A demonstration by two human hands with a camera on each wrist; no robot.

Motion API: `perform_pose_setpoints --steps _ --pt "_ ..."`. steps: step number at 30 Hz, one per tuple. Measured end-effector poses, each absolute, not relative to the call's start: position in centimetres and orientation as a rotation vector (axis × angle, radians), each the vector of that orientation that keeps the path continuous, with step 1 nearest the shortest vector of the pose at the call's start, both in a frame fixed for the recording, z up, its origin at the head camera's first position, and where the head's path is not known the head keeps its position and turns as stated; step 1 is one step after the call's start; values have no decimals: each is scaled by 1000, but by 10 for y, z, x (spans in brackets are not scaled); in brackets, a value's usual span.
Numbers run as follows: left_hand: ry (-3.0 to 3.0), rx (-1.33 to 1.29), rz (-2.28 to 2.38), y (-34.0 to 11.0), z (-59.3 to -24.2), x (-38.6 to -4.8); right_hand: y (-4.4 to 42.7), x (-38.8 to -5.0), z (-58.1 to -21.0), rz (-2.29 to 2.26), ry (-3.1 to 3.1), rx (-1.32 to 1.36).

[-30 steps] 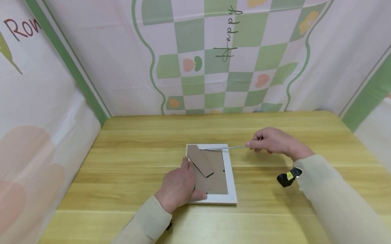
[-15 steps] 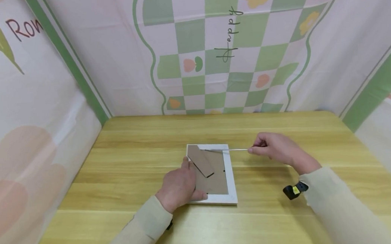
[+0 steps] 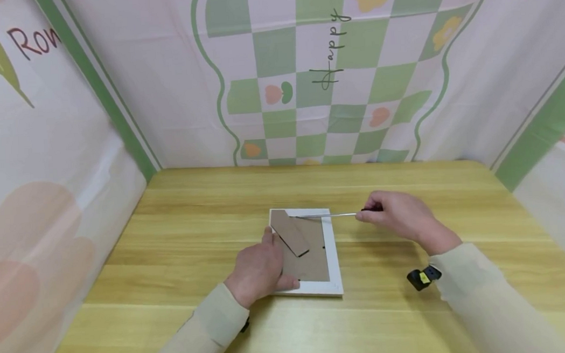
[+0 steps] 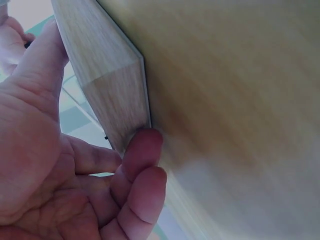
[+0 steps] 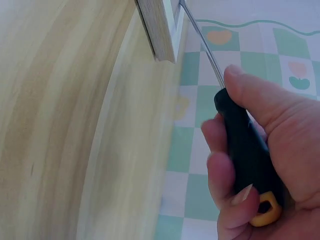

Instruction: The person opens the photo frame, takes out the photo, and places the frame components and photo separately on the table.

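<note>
A picture frame [image 3: 334, 265] with a white rim lies face down on the table, its brown backing board [image 3: 314, 266] up. A brown stand flap [image 3: 288, 233] slants across the board. My left hand [image 3: 256, 270] grips the frame at its near left corner; in the left wrist view its curled fingers [image 4: 142, 155] press the frame's wood-grain side [image 4: 102, 70]. To the right, my right hand [image 3: 401, 215] holds a screwdriver [image 5: 245, 145] by its dark handle with a yellow end. The thin metal shaft [image 3: 338, 214] crosses the rim, its tip at the board's far edge beside the flap.
The wood-grain table [image 3: 192, 203] surrounds the frame on all sides. Behind it hangs a curtain [image 3: 275, 53] with green checks, and printed cloth [image 3: 43, 158] hangs at the left. Small black wrist cameras [image 3: 422, 277] sit at the cuffs.
My right hand and wrist have shifted slightly right and toward me, tilting the screwdriver a little. Its tip stays at the board's far edge. The left hand and the frame stay put.
</note>
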State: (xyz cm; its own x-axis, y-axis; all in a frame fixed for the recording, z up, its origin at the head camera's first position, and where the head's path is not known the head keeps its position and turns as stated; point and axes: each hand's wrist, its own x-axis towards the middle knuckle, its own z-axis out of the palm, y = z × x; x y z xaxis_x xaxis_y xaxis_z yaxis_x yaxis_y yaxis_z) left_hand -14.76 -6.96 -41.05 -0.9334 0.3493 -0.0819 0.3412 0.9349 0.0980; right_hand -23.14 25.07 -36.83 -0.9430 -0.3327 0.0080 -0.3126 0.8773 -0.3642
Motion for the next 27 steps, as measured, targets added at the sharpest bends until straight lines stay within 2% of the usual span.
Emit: perform_pose_setpoints --steps 21,27 --pt "2965 527 152 -68 -409 -148 255 -250 -356 -619 2823 -442" --pt "2959 521 159 -69 -409 -147 254 -246 -358 -600 2837 -458"
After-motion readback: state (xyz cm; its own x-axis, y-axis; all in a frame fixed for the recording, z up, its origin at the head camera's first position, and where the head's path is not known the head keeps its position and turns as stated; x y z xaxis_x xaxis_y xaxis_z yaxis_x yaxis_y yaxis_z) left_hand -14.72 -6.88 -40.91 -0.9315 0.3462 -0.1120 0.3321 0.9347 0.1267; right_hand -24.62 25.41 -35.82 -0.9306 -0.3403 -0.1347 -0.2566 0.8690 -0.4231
